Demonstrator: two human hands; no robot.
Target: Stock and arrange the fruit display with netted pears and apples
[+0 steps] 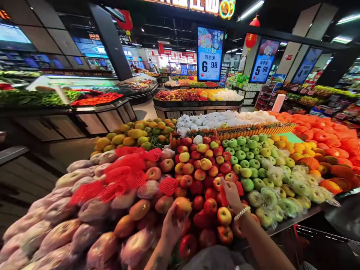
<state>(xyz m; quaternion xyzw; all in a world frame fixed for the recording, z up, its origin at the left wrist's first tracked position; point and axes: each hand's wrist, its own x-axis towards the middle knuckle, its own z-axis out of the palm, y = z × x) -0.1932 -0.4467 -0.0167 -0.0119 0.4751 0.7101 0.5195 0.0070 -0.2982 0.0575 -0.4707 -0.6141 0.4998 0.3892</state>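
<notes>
Held fruit: a red-yellow apple, at the lower centre of the frame. We see our left hand cupped around it from below, fingers partly curled, the apple resting against them. Our right hand, right of centre, is mostly closed, thumb and fingertips drawn together; red netting shows at its fingers, though we cannot tell how firmly it is gripped. A pale beaded bracelet circles the right wrist.

Between and below the hands lie glossy red apples. Left of centre, red foam nets lie over large film-wrapped fruit, which fills the lower left. Right of centre: green apples, then bagged green fruit. Orange-netted fruit sits at the right edge; white-netted fruit lies above centre. Upper centre, we read 6.98 on a hanging price screen.
</notes>
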